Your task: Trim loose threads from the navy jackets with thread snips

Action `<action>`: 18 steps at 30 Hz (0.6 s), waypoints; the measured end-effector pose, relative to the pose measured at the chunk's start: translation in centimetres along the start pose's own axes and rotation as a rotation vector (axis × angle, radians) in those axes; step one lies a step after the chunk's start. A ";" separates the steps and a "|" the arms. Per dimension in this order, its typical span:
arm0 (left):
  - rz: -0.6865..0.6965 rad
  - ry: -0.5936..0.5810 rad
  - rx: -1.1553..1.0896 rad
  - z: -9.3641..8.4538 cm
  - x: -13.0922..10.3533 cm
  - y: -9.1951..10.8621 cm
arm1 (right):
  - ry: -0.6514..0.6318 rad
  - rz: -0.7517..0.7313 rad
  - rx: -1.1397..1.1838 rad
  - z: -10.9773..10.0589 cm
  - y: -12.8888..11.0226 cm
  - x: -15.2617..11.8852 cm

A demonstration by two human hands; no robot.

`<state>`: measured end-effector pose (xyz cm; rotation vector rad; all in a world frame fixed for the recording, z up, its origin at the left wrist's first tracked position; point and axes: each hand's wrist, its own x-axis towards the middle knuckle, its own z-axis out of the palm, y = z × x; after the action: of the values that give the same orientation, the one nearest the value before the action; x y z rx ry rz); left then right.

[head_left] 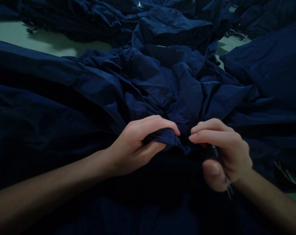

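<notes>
A dark navy garment lies bunched in front of me, its thin fabric full of creases. My left hand pinches a folded edge of it between thumb and fingers, and a small stitched or textured spot shows at the end of that fold. Just to the right, my right hand is curled, fingertips close to the held fold but apart from it. Something small, dark and shiny sits inside the right hand, mostly hidden by the fingers and blurred thumb. Thin pale strands or tips stick out below the thumb.
More navy garments are piled along the far side, and another dark blue piece spreads at the right. Parts of a pale table surface show between them. Loose light threads lie at the upper right. The foreground is very dark.
</notes>
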<state>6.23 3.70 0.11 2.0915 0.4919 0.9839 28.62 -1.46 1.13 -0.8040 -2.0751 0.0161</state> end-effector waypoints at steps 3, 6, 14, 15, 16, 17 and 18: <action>0.041 -0.013 0.084 0.1 -0.2 -0.2 | 0.110 0.078 -0.047 0.0 -0.2 -0.1; 0.026 -0.004 0.117 0.1 -0.3 -0.3 | 0.138 0.106 -0.053 0.2 -0.3 0.3; 0.046 -0.003 0.146 0.3 -0.3 -0.5 | 0.124 0.219 0.244 1.3 -0.2 -0.2; 0.052 -0.015 0.151 0.3 -0.3 -0.5 | 0.127 0.223 0.230 1.2 -0.2 -0.3; 0.065 -0.027 0.155 0.3 -0.2 -0.5 | 0.121 0.208 0.195 1.1 -0.2 -0.3; 0.077 -0.042 0.159 0.3 -0.2 -0.5 | 0.104 0.177 0.143 0.9 -0.1 -0.2; 0.087 -0.050 0.165 0.3 -0.1 -0.5 | 0.077 0.140 0.082 0.7 0.0 0.0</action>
<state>6.35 3.79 -0.43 2.2961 0.4733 0.9657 28.08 -1.31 0.70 -0.8842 -1.9305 0.1436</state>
